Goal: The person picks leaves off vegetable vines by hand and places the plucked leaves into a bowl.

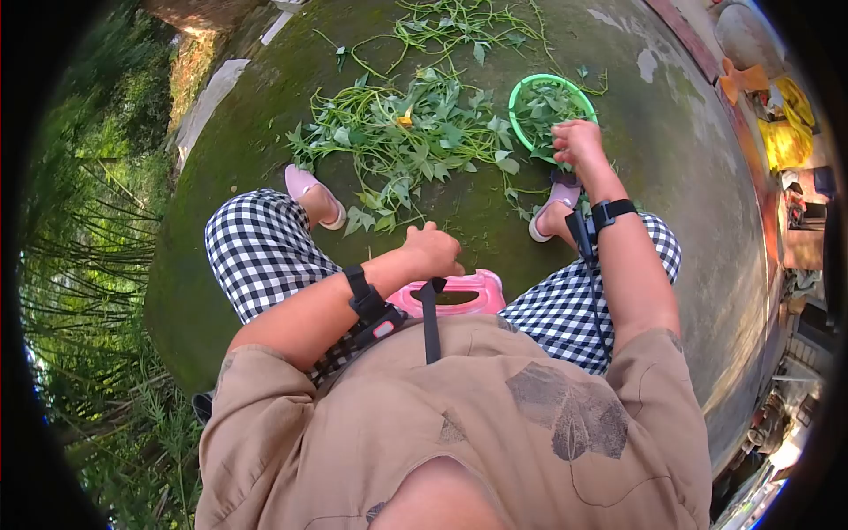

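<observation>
Brown shirt (380, 442) looms; right hand (579, 143), grip unclear, partly hides green basket (513, 110).

The ground (689, 168) is a worn, hard surface, dark and greenish as if mossy, turning greyer toward the right, with pale patches near the top; dense greenery (97, 247) fills the left side, a light-coloured slab (208, 102) along its edge; a reddish strip (682, 34) borders the upper right; beyond it sit a yellow bag (786, 137) and clutter, too distorted to name surely; daylight falls unevenly.
</observation>
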A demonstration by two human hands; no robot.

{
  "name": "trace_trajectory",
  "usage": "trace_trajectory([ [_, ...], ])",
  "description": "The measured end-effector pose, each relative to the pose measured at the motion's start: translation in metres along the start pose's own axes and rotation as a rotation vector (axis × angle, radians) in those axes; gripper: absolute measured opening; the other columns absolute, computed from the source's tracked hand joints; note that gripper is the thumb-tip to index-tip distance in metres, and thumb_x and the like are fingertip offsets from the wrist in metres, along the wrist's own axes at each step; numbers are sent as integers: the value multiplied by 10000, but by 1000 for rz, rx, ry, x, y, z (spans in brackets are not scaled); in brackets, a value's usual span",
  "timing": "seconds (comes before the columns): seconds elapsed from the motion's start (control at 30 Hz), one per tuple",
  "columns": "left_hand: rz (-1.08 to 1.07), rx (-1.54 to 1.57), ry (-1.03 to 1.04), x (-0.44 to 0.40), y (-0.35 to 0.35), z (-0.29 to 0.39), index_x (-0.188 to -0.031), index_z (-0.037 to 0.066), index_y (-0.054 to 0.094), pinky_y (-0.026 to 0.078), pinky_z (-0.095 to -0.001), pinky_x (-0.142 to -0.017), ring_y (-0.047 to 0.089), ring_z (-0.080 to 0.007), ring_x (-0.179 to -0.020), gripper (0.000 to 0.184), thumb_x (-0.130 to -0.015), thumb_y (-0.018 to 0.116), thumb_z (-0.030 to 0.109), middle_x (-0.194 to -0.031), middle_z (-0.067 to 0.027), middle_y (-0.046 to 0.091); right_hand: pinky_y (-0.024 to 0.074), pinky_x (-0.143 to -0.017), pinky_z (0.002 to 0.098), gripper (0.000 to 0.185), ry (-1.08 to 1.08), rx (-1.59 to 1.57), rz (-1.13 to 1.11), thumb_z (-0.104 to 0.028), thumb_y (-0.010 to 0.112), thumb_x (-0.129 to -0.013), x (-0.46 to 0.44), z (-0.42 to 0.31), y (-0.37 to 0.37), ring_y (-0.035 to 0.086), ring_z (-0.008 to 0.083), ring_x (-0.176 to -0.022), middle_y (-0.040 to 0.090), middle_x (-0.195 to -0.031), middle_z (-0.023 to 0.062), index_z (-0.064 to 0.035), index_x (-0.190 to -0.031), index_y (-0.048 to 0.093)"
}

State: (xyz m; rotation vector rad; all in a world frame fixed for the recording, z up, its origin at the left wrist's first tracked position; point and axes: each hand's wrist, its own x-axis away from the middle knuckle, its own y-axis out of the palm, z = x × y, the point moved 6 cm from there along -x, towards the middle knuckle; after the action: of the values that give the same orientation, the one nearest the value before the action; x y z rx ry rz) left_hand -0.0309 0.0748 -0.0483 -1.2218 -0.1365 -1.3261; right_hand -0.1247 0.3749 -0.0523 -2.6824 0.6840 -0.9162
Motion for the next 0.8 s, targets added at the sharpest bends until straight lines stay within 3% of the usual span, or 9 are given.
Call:
trace_trajectory([
  [0.07, 68, -40, -35, 1, -8, -9, -792, 72, 719, 466, -487, -854, 635, -347, -938, 244, -790, 668, 311, -856, -154, 683, 503, -454, 317, 216, -26, 147, -120, -97, 713, -778, 12, 8, 44, 594, 161, -596, 628, -730, 69, 24, -943, 645],
  [0.17, 29, 39, 29, 5, -36, -26, -917, 73, 722, 494, -440, -803, 660, -341, -867, 219, -769, 667, 225, -889, -165, 686, 499, -491, 318, 218, -57, 351, -367, -115, 702, -786, 20, 34, 112, 618, 179, -602, 655, -739, 91, 12, -961, 669],
  [0.23, 14, 254, 187, 4, -52, -52, -1275, 138, 594, 511, -406, -776, 654, -339, -855, 627, -664, 672, 21, -874, -175, 684, 498, -512, 329, 196, -53, 445, -504, -123, 699, -786, 25, 59, 151, 615, 179, -577, 660, -725, 80, -17, -950, 682],
  [0.27, 54, 178, 122, 12, -79, -63, -1295, 156, 581, 518, -402, -855, 648, -292, -1009, 611, -701, 619, 18, -1083, -146, 679, 499, -523, 335, 183, -57, 526, -542, -122, 695, -787, 25, 71, 169, 615, 179, -570, 662, -721, 71, -33, -946, 688],
  [0.4, 750, 100, -307, 26, -179, -144, -1150, 45, 655, 496, -435, -846, 644, -348, -947, 446, -747, 720, 222, -1033, -195, 680, 507, -571, 349, 145, -27, 752, -629, -133, 696, -781, 22, 97, 223, 634, 181, -590, 677, -728, 58, -87, -918, 709],
  [0.43, 999, 100, -235, 42, -200, -153, -1053, 5, 684, 527, -405, -721, 674, -288, -767, 330, -773, 696, 180, -909, -166, 702, 513, -589, 355, 138, -20, 786, -645, -137, 699, -777, 23, 101, 238, 643, 187, -610, 681, -732, 59, -92, -906, 713],
  [0.5, 1079, 862, -135, 61, -220, -192, -971, 21, 711, 461, -246, -458, 558, -90, -476, 179, -804, 649, 48, -648, -27, 617, 525, -737, 406, 144, -103, 848, -628, -145, 662, -775, 6, 109, 277, 679, 261, -817, 714, -867, 85, -138, -899, 735],
  [0.57, 1174, 1234, -160, 92, -228, -214, -1067, 4, 674, 501, -238, -518, 603, -109, -549, 289, -778, 683, 12, -701, -29, 630, 518, -809, 426, 169, -172, 869, -617, -144, 634, -780, -3, 104, 313, 671, 298, -924, 718, -941, 93, -162, -907, 744],
  [0.8, 1214, 1398, -208, 124, -224, -232, -1134, -58, 613, 526, -255, -612, 650, -158, -683, 329, -826, 656, 47, -870, -120, 673, 464, -937, 430, 391, -346, 1012, -587, -82, 612, -790, -15, 72, 419, 554, 307, -1146, 535, -1217, 84, -255, -1133, 685],
])
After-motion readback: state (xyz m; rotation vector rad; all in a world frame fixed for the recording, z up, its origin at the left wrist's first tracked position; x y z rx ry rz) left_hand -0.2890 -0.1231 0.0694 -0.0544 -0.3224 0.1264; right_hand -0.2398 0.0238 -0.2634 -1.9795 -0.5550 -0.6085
